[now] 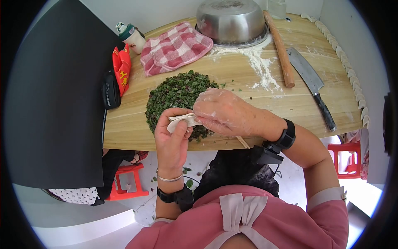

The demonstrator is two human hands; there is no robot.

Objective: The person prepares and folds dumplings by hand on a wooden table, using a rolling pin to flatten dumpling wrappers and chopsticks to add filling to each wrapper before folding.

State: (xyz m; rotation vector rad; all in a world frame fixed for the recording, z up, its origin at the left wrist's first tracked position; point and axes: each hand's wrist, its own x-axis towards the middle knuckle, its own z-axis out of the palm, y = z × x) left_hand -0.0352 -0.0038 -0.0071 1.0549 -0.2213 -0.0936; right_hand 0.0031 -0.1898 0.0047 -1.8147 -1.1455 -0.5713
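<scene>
Cleaver [306,69] right of rolling pin [280,52]

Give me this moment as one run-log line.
left hand: holds folded dough | right hand: pinches dough edge | chopped greens: on table | rolling pin, cleaver: right side

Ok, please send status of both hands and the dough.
Left hand holding folded dough, right hand pinching its end. Chopped greens just beyond; knife off to the right.

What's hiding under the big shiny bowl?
The bowl is upside down on the wooden table. White powder is spread by its rim, on the side we can see. Its metal covers the space underneath, so I can't tell if anything is hiding there.
</scene>
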